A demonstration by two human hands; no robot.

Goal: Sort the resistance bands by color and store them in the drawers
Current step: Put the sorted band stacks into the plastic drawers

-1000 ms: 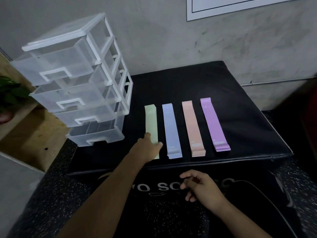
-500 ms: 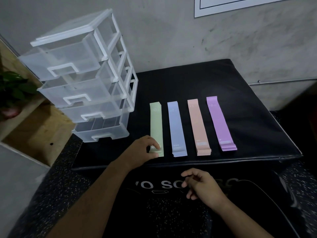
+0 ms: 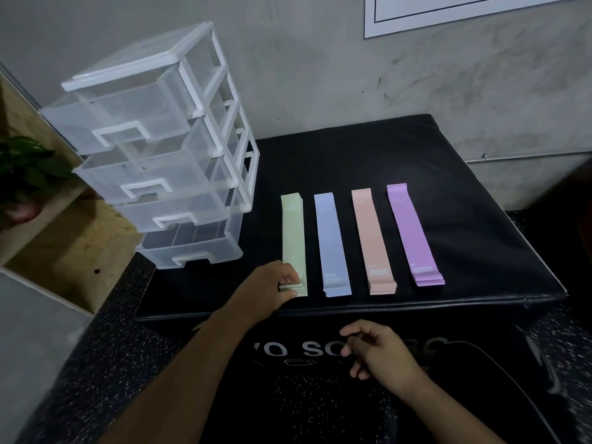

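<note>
The left hand (image 3: 272, 290) pinches the near end of the green bands (image 3: 293, 238); its fingers (image 3: 290, 278) hide part of that end. The right hand (image 3: 374, 350) hangs loose, holding nothing. Green lies closest to the drawer tower (image 3: 153, 100), then the blue bands (image 3: 331, 245), peach bands (image 3: 371, 238) and purple bands (image 3: 411, 232). The tower's four see-through drawers stick out.
</note>
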